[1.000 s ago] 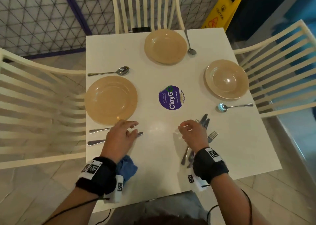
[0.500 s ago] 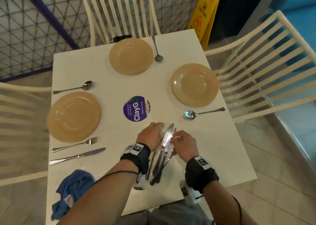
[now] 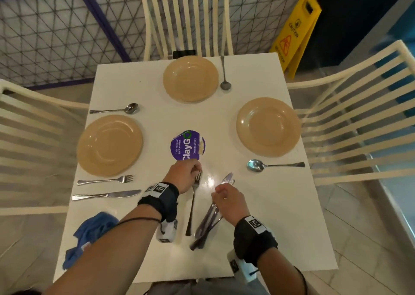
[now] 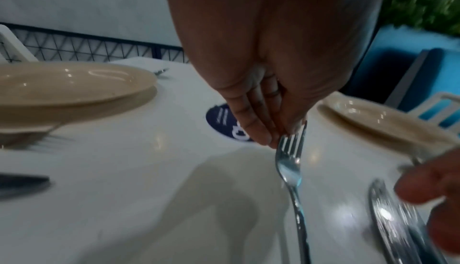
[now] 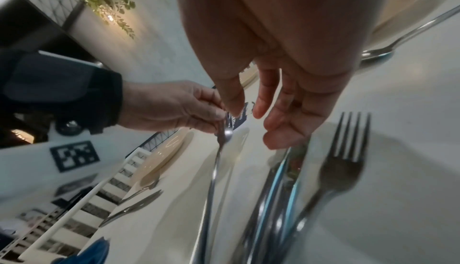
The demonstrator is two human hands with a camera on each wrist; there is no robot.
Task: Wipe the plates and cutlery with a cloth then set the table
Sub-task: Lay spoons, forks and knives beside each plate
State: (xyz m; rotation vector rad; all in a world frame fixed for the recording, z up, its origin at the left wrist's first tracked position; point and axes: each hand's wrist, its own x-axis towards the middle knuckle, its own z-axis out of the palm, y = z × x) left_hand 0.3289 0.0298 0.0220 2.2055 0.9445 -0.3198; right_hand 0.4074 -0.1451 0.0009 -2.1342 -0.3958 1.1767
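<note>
My left hand (image 3: 197, 174) pinches a fork (image 3: 192, 205) by its tines, its handle pointing toward me on the white table (image 3: 280, 216). In the left wrist view the fingertips (image 4: 267, 137) close on the fork (image 4: 290, 168). My right hand (image 3: 224, 193) hovers with relaxed fingers (image 5: 278, 128) over a pile of knives (image 3: 207, 224) and a second fork (image 5: 344, 162). Three tan plates lie at the left (image 3: 110, 145), far side (image 3: 190, 79) and right (image 3: 268, 126), each with a spoon beside it. A blue cloth (image 3: 89, 234) lies at the near left edge.
A fork (image 3: 105, 179) and knife (image 3: 105, 195) lie on my side of the left plate. A purple round sticker (image 3: 187, 145) marks the table's middle. Cream slatted chairs stand at the left (image 3: 33, 137), far side (image 3: 186, 18) and right (image 3: 359, 115). A yellow caution sign (image 3: 296, 32) stands beyond.
My left hand crossed from the left place setting to the cutlery pile and drew one fork out to the left. My right hand let go of the pile and now hovers above it.
</note>
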